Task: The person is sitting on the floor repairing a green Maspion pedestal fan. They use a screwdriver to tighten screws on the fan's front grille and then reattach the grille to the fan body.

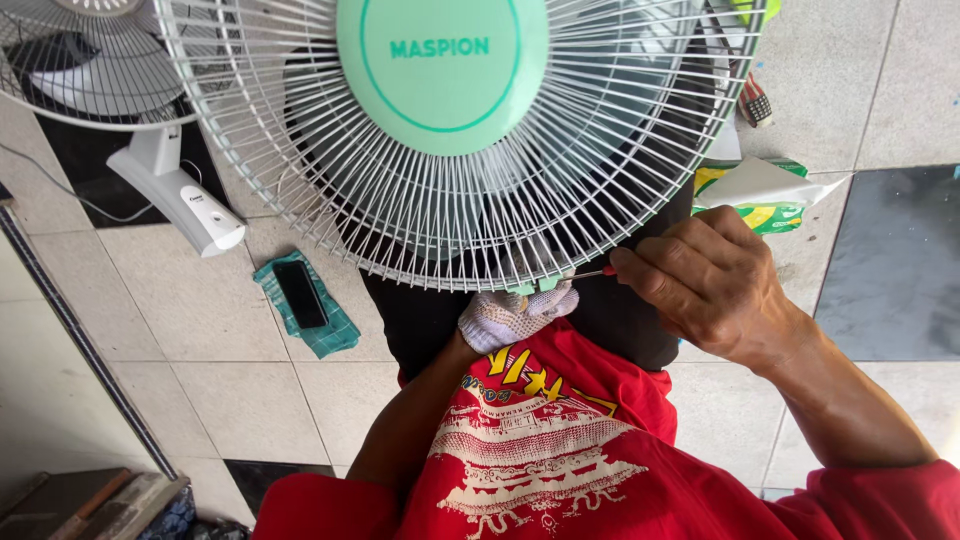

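Fan guard (450, 190), white wire grille with mint-green centre cap, fills 12 o'clock of view, propped over lap so bottom rim faces person.

Left hand (512, 315), in white knit glove, fingers curled shut against small green rim clip (535, 286) at 6 o'clock of grille; judged steadying it.

Right hand (715, 285), bare, closed around thin screwdriver (592, 272), tip aimed level at clip from 3 o'clock.

Phone (300, 293) on green cloth (330, 335) lies on tiled floor at 8 o'clock, out of reach zone. Second fan (150, 170) at 10 o'clock.
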